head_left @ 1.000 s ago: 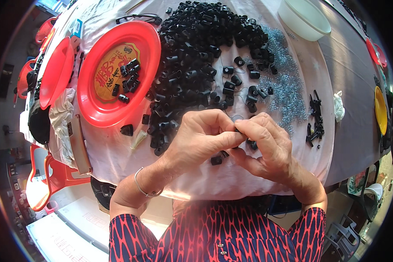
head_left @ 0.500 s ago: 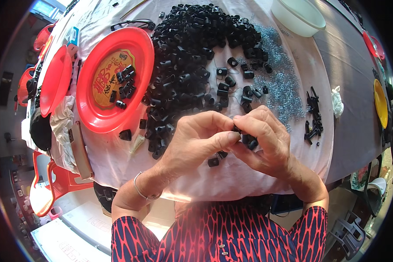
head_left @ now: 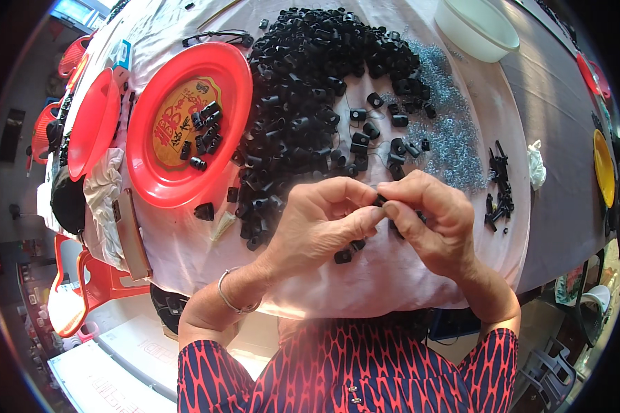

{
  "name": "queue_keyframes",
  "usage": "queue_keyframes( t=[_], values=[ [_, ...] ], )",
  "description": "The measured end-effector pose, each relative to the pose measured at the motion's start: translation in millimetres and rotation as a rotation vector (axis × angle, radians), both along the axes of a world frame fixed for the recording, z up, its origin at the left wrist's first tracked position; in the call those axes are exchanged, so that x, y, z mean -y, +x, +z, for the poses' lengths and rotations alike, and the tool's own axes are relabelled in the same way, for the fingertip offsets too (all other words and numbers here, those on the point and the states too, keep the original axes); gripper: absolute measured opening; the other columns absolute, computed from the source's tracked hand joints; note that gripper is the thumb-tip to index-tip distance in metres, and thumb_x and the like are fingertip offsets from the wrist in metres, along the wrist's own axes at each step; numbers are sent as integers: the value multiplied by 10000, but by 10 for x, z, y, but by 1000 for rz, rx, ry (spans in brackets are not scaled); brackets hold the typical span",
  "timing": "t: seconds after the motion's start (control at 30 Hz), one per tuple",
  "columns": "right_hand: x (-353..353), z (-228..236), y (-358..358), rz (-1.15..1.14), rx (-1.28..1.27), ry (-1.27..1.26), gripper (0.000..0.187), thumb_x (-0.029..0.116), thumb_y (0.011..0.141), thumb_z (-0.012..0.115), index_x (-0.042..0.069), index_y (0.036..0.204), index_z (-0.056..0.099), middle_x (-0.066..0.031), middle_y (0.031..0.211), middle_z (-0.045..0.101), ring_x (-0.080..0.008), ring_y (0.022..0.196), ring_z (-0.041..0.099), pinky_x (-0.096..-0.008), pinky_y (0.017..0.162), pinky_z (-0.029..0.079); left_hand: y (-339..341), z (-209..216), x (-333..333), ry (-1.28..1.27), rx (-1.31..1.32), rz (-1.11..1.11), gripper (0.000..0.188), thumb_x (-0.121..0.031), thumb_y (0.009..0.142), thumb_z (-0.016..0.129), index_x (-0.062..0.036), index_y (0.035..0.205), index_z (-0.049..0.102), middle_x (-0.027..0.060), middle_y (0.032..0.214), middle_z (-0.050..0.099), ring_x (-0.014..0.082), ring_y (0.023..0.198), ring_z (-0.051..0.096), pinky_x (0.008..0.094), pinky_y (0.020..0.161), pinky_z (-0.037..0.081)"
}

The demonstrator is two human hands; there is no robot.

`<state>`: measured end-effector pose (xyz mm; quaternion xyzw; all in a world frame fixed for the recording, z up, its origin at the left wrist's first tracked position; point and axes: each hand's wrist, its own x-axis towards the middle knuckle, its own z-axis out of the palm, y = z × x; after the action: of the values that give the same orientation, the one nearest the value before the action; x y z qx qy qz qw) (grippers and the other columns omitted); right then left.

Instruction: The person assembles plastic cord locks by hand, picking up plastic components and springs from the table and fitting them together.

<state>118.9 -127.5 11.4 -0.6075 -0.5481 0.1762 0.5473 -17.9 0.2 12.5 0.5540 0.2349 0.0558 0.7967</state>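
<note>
Pale tablecloth [head_left: 386,286], black piece [head_left: 379,200] mostly hidden between fingertips [head_left: 370,217]

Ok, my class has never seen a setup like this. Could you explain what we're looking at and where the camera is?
There's no robot: these are a person's bare hands. A wide fisheye camera on the person's head looks down, so straight edges bend. The left hand and right hand pinch a small black piece between them. On the pale cloth lie a heap of black pieces, silvery wiry bits and slim black parts. A red plate holds several more black pieces.
</note>
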Motion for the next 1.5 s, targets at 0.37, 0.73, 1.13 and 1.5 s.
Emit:
queue_keyframes(
  t=[0.37,0.73,1.13,1.5],
  values=[
    [35,128,20,-33,-510,-321,62,12,837,603,11,899,608,-5,789,612,-41,679,550,-195,571,447,18,67,-86,-117,-106,-89,236,-81,810,677,49,998,617,85,796,657,105,722,624,214,638,512],
    [-25,-66,28,15,-103,4,141,-60,742,663,-2,852,598,-52,722,585,-70,587,542,-212,502,422,-1,50,-91,-253,-53,-108,208,-93,813,677,34,970,624,88,800,658,121,720,623,225,656,512],
    [-39,-89,-1,-51,-84,28,116,-64,756,649,-8,840,591,-58,690,580,-93,560,558,-225,481,423,29,2,-23,-95,9,-48,157,-62,817,665,12,953,640,68,792,659,100,710,617,219,654,516],
    [-16,-11,-19,-84,-166,-92,55,-21,802,629,-15,836,586,-44,721,621,-65,624,591,-210,534,465,26,31,-59,-123,-44,-74,211,-84,832,652,48,992,611,74,814,652,104,745,621,214,670,512]
  ],
)
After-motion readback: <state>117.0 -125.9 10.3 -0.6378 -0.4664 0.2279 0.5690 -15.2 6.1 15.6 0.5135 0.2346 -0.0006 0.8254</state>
